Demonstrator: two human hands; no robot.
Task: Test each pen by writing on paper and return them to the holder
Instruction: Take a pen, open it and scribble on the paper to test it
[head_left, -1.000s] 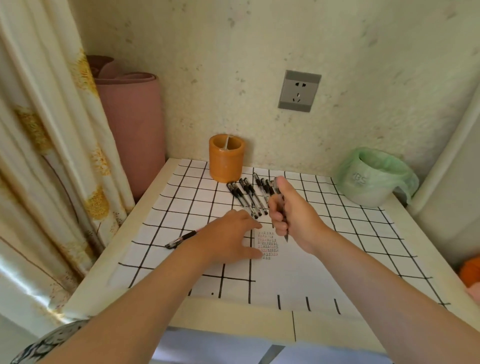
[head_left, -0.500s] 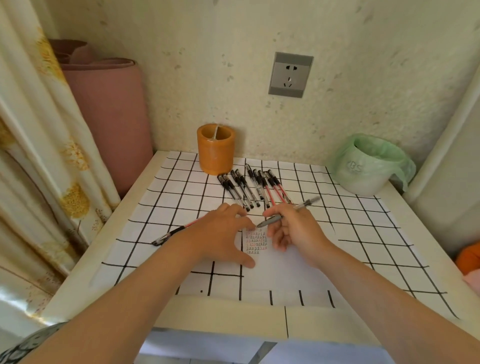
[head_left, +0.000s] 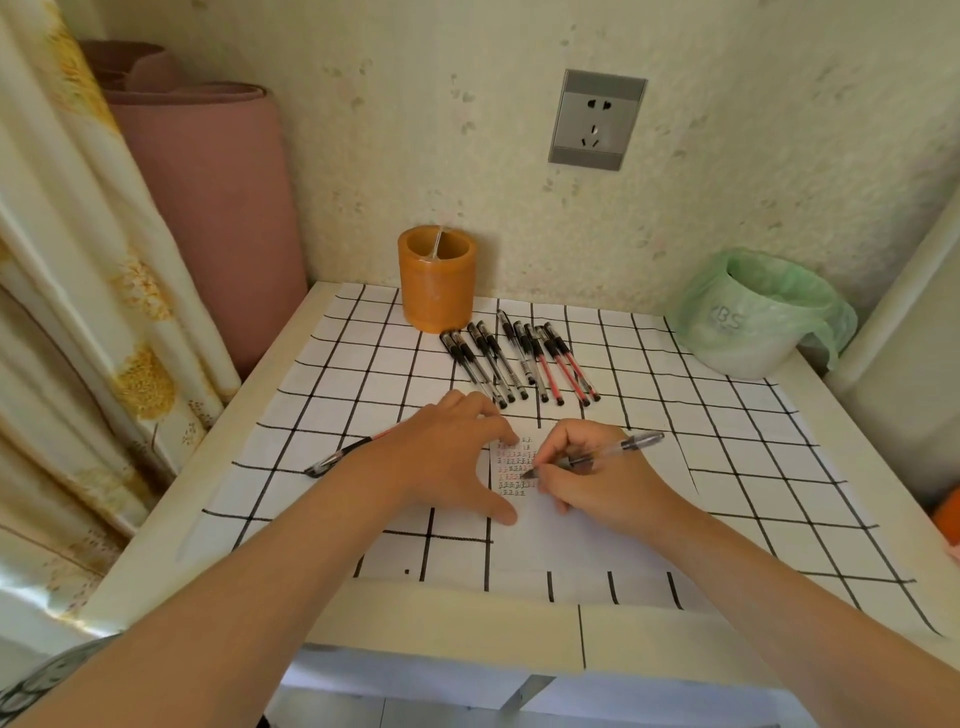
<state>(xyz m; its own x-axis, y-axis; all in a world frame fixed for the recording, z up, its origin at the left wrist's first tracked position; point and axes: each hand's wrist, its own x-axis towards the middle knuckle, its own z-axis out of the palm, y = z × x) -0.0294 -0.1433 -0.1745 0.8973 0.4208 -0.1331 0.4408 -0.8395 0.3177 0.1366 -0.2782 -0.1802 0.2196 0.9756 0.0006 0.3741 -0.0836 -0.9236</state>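
Grid-cloth table (head_left: 753, 467) carries paper (head_left: 597, 540). Right hand (head_left: 587, 483) pinches pen (head_left: 602, 456), tip on paper, barrel slanting far-right. Left hand (head_left: 441, 457), spread flat, presses paper's left edge. Holder (head_left: 436, 291) beyond paper, far-left.

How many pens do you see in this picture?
11, roughly: nine in a row before the orange holder, one loose pen partly under the left hand, one held pen in the right hand. The row overlaps, so some may be hidden.

Speckled cream wall (head_left: 753, 156), grey socket (head_left: 597, 119), floral curtain (head_left: 78, 291), grid-clothed table (head_left: 363, 618).
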